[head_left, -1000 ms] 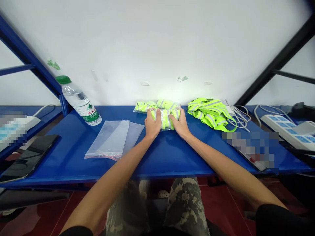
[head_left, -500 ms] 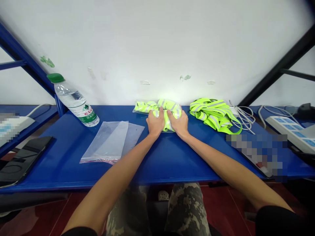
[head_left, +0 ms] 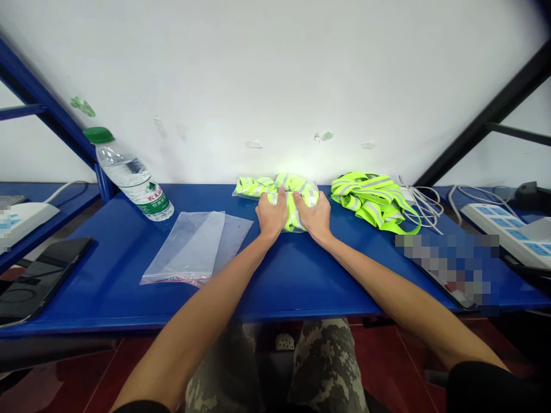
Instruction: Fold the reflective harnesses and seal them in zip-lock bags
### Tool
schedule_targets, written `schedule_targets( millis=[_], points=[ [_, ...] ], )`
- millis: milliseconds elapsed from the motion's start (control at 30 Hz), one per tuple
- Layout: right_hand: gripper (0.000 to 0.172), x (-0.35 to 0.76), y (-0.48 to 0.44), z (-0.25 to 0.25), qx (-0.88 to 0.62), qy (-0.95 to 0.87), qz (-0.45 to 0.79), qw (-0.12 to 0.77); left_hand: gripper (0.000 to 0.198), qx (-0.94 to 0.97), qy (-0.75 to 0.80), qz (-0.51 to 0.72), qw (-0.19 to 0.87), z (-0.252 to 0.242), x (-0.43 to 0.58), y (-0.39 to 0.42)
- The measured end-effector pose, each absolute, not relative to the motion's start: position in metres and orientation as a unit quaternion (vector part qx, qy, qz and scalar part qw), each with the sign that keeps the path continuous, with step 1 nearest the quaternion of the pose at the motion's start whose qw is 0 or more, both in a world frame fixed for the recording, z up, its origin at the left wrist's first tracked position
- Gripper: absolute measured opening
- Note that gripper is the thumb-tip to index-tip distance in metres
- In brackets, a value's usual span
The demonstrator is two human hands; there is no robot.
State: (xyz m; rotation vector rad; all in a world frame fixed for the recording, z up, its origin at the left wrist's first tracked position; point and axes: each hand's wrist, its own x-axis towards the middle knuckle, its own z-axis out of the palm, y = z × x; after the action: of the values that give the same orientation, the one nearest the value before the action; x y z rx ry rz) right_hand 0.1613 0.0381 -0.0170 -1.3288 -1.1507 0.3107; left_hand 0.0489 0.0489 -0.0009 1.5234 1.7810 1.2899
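Note:
My left hand [head_left: 272,216] and my right hand [head_left: 315,217] grip opposite sides of a clear plastic bag [head_left: 293,218] packed with neon yellow-green reflective straps. Both thumbs lie on top of it near the middle, while the other fingers curl around its sides, partly hidden. Right behind it lie more bagged reflective straps [head_left: 256,186] against the wall; whether these are one bag or two I cannot tell. To the right of my hands sits a loose heap of the same reflective straps [head_left: 372,201], outside any bag. Flat zip bags [head_left: 189,246] with red seal lines lie left of my left forearm.
A water bottle [head_left: 135,183] with a green cap stands at the back left of the blue table [head_left: 301,292]. Phones lie at the left [head_left: 45,281] and right, the right one blurred out. White cables [head_left: 426,206] and a power strip [head_left: 508,232] are at the right.
My hands stay on the bag in nearly the same grip, with the right hand shifted very slightly outward. The view has moved a touch; the other things lie as before.

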Motion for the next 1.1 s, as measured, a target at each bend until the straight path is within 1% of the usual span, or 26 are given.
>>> schedule_targets(
  millis=[133,233,300,367,400,433,467,500,567,600,633,700,733,767,833,900,933,967,1100],
  points=[
    [0.047,0.161,0.039,-0.017,-0.576,-0.511,0.136,0.623,0.055,0.55,0.647,0.477,0.229,-0.001,0.048,0.048],
    [0.052,0.162,0.034,-0.017,-0.599,-0.519,0.149,0.592,0.055,0.554,0.638,0.487,0.224,-0.002,0.045,0.048],
    [0.058,0.164,0.027,-0.016,-0.607,-0.54,0.14,0.566,0.055,0.557,0.629,0.497,0.216,-0.002,0.042,0.047],
    [0.07,0.166,0.02,-0.014,-0.583,-0.598,0.081,0.543,0.054,0.554,0.624,0.51,0.209,-0.002,0.038,0.047],
    [0.076,0.167,0.017,-0.013,-0.559,-0.641,0.038,0.525,0.055,0.55,0.623,0.516,0.209,-0.002,0.036,0.048],
    [0.079,0.168,0.014,-0.012,-0.531,-0.686,-0.007,0.498,0.055,0.544,0.623,0.52,0.212,-0.003,0.034,0.049],
    [0.077,0.169,0.012,-0.011,-0.504,-0.728,-0.045,0.462,0.055,0.537,0.625,0.523,0.217,-0.004,0.032,0.05],
    [0.071,0.17,0.011,-0.01,-0.483,-0.763,-0.071,0.423,0.054,0.532,0.627,0.523,0.226,-0.005,0.031,0.052],
    [0.061,0.174,0.011,-0.01,-0.46,-0.81,-0.09,0.352,0.052,0.528,0.631,0.513,0.246,-0.006,0.028,0.054],
    [0.062,0.176,0.012,-0.01,-0.456,-0.824,-0.09,0.324,0.052,0.531,0.633,0.503,0.254,-0.006,0.028,0.055],
    [0.066,0.178,0.013,-0.011,-0.455,-0.835,-0.087,0.299,0.051,0.536,0.636,0.49,0.259,-0.005,0.027,0.054],
    [0.074,0.184,0.015,-0.013,-0.454,-0.848,-0.08,0.26,0.053,0.56,0.645,0.453,0.255,0.001,0.027,0.05],
    [0.074,0.186,0.016,-0.015,-0.455,-0.852,-0.079,0.246,0.056,0.58,0.65,0.427,0.242,0.005,0.026,0.046],
    [0.07,0.189,0.017,-0.016,-0.457,-0.854,-0.079,0.236,0.059,0.605,0.655,0.396,0.218,0.011,0.024,0.04],
    [0.057,0.192,0.019,-0.018,-0.462,-0.853,-0.083,0.227,0.06,0.655,0.668,0.323,0.139,0.022,0.018,0.029],
    [0.048,0.192,0.019,-0.019,-0.468,-0.85,-0.089,0.225,0.055,0.687,0.684,0.237,0.059,0.031,0.006,0.018],
    [0.045,0.192,0.019,-0.018,-0.472,-0.848,-0.093,0.225,0.053,0.695,0.692,0.19,0.038,0.034,-0.002,0.014],
    [0.044,0.191,0.019,-0.017,-0.475,-0.845,-0.098,0.223,0.052,0.702,0.697,0.14,0.036,0.037,-0.011,0.01],
    [0.04,0.19,0.018,-0.013,-0.479,-0.842,-0.111,0.222,0.056,0.756,0.645,-0.043,0.1,0.043,-0.039,0.004]
  ],
)
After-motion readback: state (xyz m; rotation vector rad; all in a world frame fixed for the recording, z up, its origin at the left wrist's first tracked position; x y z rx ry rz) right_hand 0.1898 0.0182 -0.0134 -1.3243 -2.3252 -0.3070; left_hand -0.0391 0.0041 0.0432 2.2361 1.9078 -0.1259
